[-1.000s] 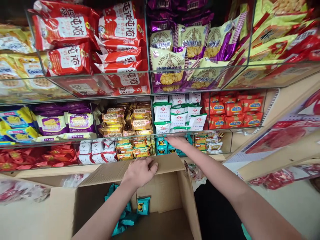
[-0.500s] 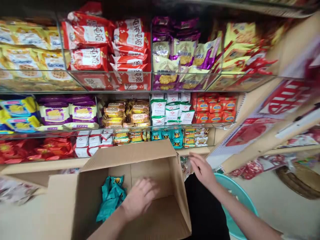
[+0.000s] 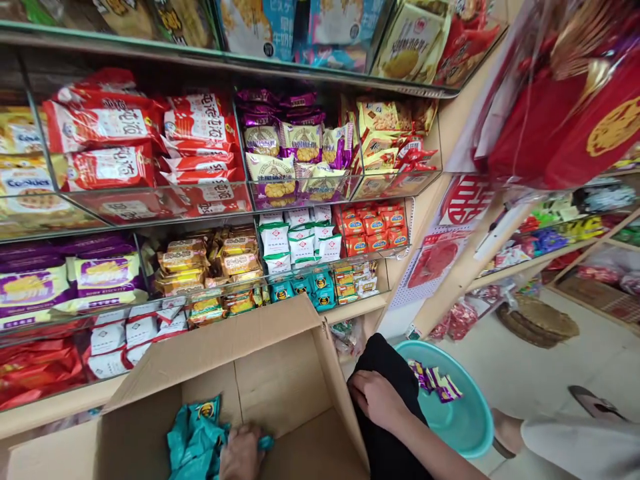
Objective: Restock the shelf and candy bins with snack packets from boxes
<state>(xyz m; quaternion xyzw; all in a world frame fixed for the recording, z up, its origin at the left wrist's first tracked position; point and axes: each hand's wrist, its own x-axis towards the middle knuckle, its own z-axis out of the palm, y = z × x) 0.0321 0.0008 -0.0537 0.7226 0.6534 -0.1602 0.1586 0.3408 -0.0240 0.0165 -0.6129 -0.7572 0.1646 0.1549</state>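
Reaching lower, left hand (image 3: pixel 242 452) now touches teal packets (image 3: pixel 194 433).

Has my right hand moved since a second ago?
Yes: your right hand has moved down, away from the shelf's teal packets, to beside the cardboard box.

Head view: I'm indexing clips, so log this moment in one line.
Left hand: inside cardboard box, at teal packets | Right hand: on black clothing, beside box | Basin: purple packets inside
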